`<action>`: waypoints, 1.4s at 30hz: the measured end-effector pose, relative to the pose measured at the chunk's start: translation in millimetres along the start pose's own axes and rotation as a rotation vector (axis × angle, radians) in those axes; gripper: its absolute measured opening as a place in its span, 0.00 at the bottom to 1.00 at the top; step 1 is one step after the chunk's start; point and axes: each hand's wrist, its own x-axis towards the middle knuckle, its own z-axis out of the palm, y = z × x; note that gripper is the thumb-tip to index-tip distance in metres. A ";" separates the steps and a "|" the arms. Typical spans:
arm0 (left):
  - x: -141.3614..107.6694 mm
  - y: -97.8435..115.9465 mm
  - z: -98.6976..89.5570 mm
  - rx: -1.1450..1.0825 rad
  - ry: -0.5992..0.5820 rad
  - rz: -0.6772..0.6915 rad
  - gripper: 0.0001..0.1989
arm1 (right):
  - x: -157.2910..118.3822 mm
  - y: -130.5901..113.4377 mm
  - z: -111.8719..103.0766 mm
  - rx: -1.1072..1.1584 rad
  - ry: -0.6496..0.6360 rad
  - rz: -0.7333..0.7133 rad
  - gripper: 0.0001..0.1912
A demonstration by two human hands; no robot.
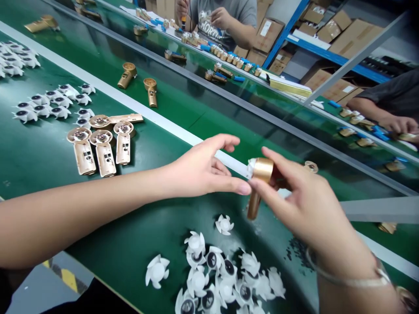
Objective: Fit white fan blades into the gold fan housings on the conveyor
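Note:
My right hand (301, 196) grips a gold handheld fan housing (264, 169) between thumb and fingers, its handle pointing down. A white fan blade (251, 168) shows at the left face of the round head; whether it is fully seated I cannot tell. My left hand (212, 168) is open just left of it, fingers apart, with the thumb tip beside the housing. Below the hands lies a pile of loose white fan blades (198, 281), some showing dark hubs. One single blade (224, 224) lies apart, nearer the hands.
Several opened gold fan housings (105, 159) lie left on the green table (140, 244), near rows of white blades (41, 109). Beyond a white strip (170, 124), gold housings (151, 93) rest on a green belt. Co-workers (225, 22) sit across the line. A grey metal bar (382, 210) stands right.

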 end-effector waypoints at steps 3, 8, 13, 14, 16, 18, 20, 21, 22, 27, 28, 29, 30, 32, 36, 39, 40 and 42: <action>5.8 -13.1 -1.9 0.359 -0.215 0.098 0.27 | 25.5 37.2 9.6 -0.129 -0.116 0.406 0.26; 1.0 -32.2 10.4 0.726 -0.623 0.280 0.27 | 46.0 94.0 27.2 -0.208 -0.187 0.607 0.20; -1.2 -39.4 15.7 0.879 -0.626 0.316 0.21 | -32.0 81.8 5.5 -0.172 -0.093 0.522 0.16; -0.4 -39.4 15.3 0.888 -0.619 0.311 0.20 | -55.7 73.0 -0.2 -0.153 -0.091 0.497 0.12; 1.6 -39.0 14.4 0.913 -0.617 0.297 0.22 | -102.5 55.1 -7.6 -0.114 -0.085 0.456 0.09; 3.0 -38.4 15.0 0.954 -0.630 0.290 0.26 | -141.5 39.6 -8.2 -0.084 -0.068 0.432 0.09; 3.8 -37.6 17.5 1.007 -0.629 0.288 0.25 | -167.5 27.9 -3.8 -0.056 -0.056 0.413 0.08; 4.0 -37.0 19.3 1.036 -0.620 0.279 0.23 | -175.3 23.5 -1.1 -0.049 -0.058 0.403 0.08; 4.0 -36.3 21.1 1.063 -0.606 0.267 0.20 | -180.1 20.1 1.2 -0.052 -0.067 0.390 0.08; 1.1 -33.5 24.3 1.188 -0.500 0.197 0.20 | -175.1 13.4 0.7 -0.254 -0.186 0.219 0.10; 0.3 -33.0 23.1 1.206 -0.481 0.181 0.20 | -170.9 13.4 -0.8 -0.305 -0.226 0.183 0.10; -0.5 -32.3 21.6 1.216 -0.466 0.161 0.19 | -166.2 13.5 -2.1 -0.348 -0.272 0.161 0.10; -1.2 -30.9 19.9 1.216 -0.454 0.140 0.19 | -161.1 13.9 -3.2 -0.379 -0.317 0.149 0.10; -2.1 -26.2 17.0 1.167 -0.420 0.107 0.18 | -150.1 15.0 -4.6 -0.408 -0.389 0.147 0.10; -4.3 -12.3 18.4 0.755 -0.306 -0.060 0.19 | -121.9 14.3 -8.3 -0.393 -0.402 0.165 0.12; -8.4 -7.4 26.3 0.169 -0.285 -0.202 0.19 | -92.1 1.8 -14.1 -0.194 -0.294 0.194 0.08; -10.3 -7.2 29.4 -0.016 -0.285 -0.220 0.18 | -81.6 -5.1 -15.9 -0.065 -0.224 0.198 0.07; -14.7 -7.7 35.1 -0.290 -0.280 -0.243 0.16 | -62.8 -20.4 -17.9 0.195 -0.080 0.194 0.06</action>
